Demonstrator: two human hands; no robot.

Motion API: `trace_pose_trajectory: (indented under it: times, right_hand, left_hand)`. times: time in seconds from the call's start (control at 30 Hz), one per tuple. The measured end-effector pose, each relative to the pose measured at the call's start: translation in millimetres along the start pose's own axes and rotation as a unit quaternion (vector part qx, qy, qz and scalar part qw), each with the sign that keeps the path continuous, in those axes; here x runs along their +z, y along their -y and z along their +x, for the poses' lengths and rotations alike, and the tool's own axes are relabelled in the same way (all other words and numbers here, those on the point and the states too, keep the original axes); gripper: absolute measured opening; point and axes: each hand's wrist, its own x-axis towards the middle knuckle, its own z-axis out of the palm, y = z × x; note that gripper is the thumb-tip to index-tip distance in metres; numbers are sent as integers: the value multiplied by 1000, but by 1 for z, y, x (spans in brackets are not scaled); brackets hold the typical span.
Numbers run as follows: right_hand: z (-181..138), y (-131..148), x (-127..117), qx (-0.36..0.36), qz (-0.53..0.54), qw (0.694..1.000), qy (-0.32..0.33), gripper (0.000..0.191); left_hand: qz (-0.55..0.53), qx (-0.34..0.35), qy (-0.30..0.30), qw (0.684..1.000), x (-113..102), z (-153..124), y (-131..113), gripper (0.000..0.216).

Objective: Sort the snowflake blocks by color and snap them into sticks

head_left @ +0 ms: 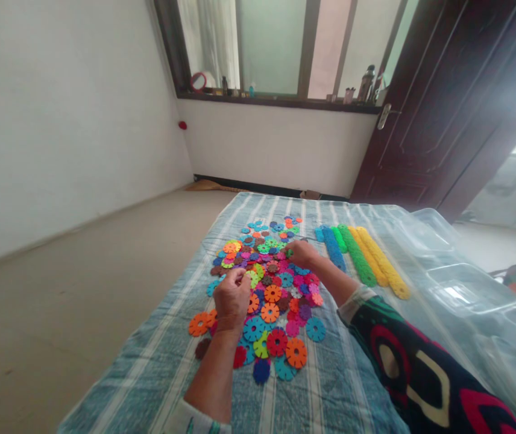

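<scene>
Disc pile (269, 289) sat mid-cloth (330, 386), long axis running away from you. Your left hand (232, 299) was curled over its near-left edge, grip unclear. Right hand (302, 253) rested at far-right edge, beside 5 stacked rods (360, 256), nearer them; closure unclear.

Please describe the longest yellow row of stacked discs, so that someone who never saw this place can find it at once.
Look at the striped blue cloth with the heap of loose coloured discs. Beyond the right hand lie rows of stacked discs side by side, blue, green and yellow. The longest yellow row is the outermost, beside the clear plastic.
</scene>
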Motion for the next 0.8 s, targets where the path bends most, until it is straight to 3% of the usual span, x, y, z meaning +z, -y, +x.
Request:
trace_pose_trajectory:
  times: [0.2, 0.33, 0.57, 0.67, 0.8]
  right_hand:
    - [-4, 2, -2, 1, 17, 999, -48, 31]
    - [-19, -12, -19, -3, 46, 995, -86, 31]
    - [-79, -100, -58, 31, 81, 985, -146, 27]
    - [-110, -132, -59, 53, 73, 985, -149, 24]
    - [-136, -150, -47, 47, 70, 989, -123, 24]
  left_hand:
    - [12, 4, -5, 1000, -1, 1, -2, 24]
    - [3, 0, 0, 1000, -1, 2, -3, 25]
    - [-4, 7, -2, 1000, 0, 8, -1, 26]
    - [-2, 8, 5, 1000, 1, 8, -3, 27]
    - [5, 11, 9, 1000, -1, 7, -10, 26]
